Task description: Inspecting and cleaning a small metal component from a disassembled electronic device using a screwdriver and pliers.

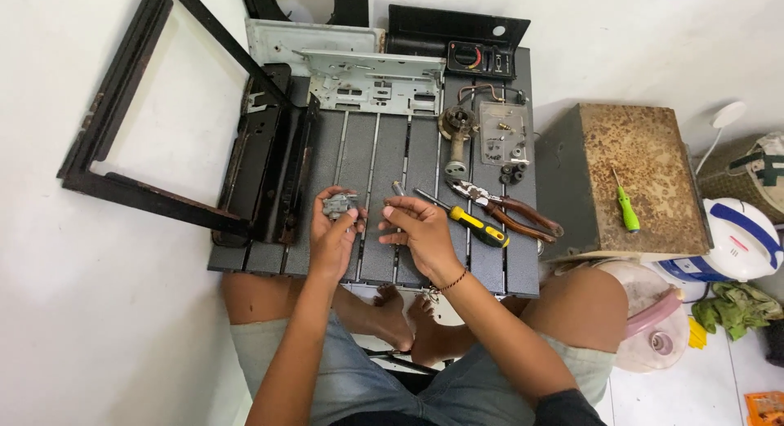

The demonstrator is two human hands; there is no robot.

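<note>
Fingers [353, 216] pinch gray valve [338, 204] near parts tray [504, 133].

I see a pale, evenly lit floor [106, 312] running left and top, white tile at lower right. A low dark slatted surface [376, 160] sits centre; just right of it stands a rusty-topped metal box [633, 177]. Beyond: a white-and-blue appliance [739, 238], pink-rimmed container [653, 328], green cloth [735, 307].

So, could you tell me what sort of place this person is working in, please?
Probably a home floor used as a makeshift repair spot, not a proper workshop. The person sits barefoot at a low dark slatted table spread with pliers, a yellow-handled screwdriver and dismantled metal parts; a rice cooker stands nearby.
</note>
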